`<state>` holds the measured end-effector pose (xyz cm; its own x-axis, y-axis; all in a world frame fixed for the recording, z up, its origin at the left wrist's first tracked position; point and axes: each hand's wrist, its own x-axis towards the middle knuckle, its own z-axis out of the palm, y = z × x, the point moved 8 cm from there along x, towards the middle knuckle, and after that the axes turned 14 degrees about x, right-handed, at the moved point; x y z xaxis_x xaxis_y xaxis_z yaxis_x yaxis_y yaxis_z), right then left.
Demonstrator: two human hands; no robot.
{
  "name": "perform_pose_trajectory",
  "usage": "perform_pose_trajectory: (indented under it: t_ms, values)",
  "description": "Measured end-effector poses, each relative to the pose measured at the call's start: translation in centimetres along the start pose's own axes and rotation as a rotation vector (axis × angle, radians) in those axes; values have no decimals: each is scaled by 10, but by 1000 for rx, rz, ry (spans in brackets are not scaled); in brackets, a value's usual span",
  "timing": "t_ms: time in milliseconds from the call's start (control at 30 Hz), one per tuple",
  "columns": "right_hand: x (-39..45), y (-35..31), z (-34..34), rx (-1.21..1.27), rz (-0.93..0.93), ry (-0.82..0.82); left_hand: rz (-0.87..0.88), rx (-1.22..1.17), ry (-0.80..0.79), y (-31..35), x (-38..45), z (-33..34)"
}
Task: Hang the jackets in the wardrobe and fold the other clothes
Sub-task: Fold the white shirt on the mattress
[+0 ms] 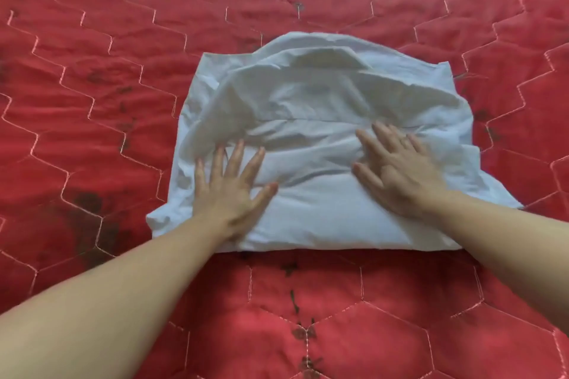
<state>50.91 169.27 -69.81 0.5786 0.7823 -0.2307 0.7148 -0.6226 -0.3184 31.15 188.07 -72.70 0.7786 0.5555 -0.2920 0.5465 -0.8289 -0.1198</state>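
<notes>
Item under inspection: one white shirt (311,138), lying partly folded on a red quilt (92,86). No jacket or wardrobe is in view.

Left hand (232,191): flat on the shirt's near-left portion, fingers straight and spread wide, holding nothing. Cloth extends ahead of the fingertips and to their right; the shirt's left edge lies just outside the little finger.

Right hand (397,172): flat on the near-right portion, fingers straight and closer together, angled toward the upper left, holding nothing. Cloth extends ahead of and to the left of the fingertips; the right edge lies just beyond the back of the hand.

Governing relation: the shirt's collar end lies beyond both sets of fingertips, on the far side; the folded near edge lies behind the wrists, toward the person. The bundle's long axis appears to run left to right, across the line of the fingers. Both hands are about equally near; neither has the advantage.

Judgement: the hands appear to be pressing and smoothing. Rumpled ridges remain between and ahead of the fingers, so a clean fold probably calls for flattening away from the person first.
</notes>
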Motion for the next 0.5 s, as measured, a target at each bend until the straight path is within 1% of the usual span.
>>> perform_pose_trajectory:
  t_ms: [100, 167, 233, 267, 300, 367, 400, 500]
  values:
    - [-1, 9, 12, 4, 69, 10, 5, -8, 13, 2, -1, -1]
    - [-12, -3, 13, 69, 84, 73, 46, -68, 107, 14, -19, -11]
    - [-45, -24, 20, 131, 12, 126, 166, -106, 216, 37, -52, -19]
    - [-67, -36, 29, 130, -45, 133, 227, -93, 238, 48, -70, -17]
    - [-89, -45, 38, 102, -95, 127, 274, -55, 228, 57, -84, -13]
    - [-113, -48, 54, 66, -131, 83, 314, 29, 151, 63, -98, 4]
    - [-117, -47, 56, 66, -133, 83, 306, 39, 122, 62, -101, 9]
    - [-109, -46, 40, 97, -128, 150, 260, 27, 91, 57, -92, 3]
